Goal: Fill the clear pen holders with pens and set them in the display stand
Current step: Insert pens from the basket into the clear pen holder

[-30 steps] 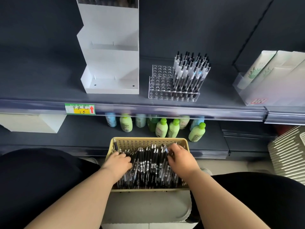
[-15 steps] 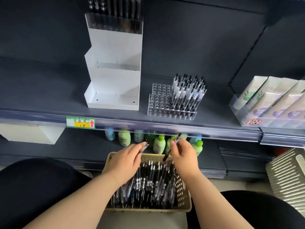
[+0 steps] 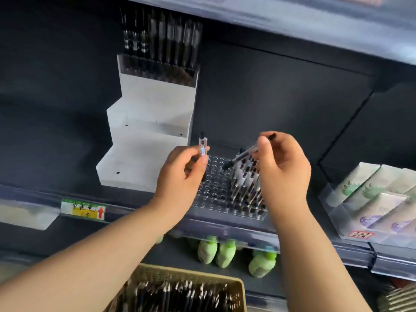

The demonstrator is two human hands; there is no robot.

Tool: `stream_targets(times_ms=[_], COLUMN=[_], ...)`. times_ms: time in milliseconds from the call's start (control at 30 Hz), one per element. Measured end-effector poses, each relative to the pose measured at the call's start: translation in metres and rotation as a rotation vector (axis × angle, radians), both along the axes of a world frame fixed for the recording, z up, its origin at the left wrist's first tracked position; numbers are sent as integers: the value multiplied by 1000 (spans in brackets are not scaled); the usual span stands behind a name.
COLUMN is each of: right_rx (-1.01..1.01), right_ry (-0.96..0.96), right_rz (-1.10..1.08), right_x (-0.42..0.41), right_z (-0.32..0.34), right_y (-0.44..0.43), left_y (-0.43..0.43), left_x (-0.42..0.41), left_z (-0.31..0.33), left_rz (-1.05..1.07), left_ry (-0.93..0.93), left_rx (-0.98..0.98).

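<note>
I'm rising from the basket (image 3: 234, 287) — left hand (image 3: 180, 174) pinching one pen (image 3: 203, 147), right hand (image 3: 283, 167) a second pen (image 3: 245, 155) — nearing the half-filled holder (image 3: 213, 183).

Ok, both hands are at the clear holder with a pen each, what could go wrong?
1. The right hand holds its slanted pen with the tip close to the standing pens; it may knock them or miss a hole.
2. The left hand with its upright pen crowds the same clear holder, which sits near the shelf front edge; a bump might push it off.

Shelf (image 3: 56, 172) bears display stand (image 3: 146, 154), clear pen holder (image 3: 213, 188) (partly filled).
</note>
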State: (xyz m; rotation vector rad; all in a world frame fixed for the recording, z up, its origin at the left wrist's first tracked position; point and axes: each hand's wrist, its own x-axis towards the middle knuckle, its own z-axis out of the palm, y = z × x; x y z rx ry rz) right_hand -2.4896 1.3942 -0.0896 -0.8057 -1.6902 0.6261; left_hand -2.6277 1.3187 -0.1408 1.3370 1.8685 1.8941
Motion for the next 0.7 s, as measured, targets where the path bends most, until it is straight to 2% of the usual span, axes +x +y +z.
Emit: stream_targets(times_ms=[100, 367, 700], right_rx=[44, 8, -7], right_ry=[-81, -385, -452], right_rz=[6, -9, -39], right_x=[-14, -24, -29], right_z=[8, -4, -5], right_y=[19, 41, 45], left_y=[21, 33, 35], left_x=[-1, -9, -9], left_z=[5, -6, -10], left_rz=[-39, -33, -70], left_ry=[2, -146, -149], left_rx=[-20, -96, -136])
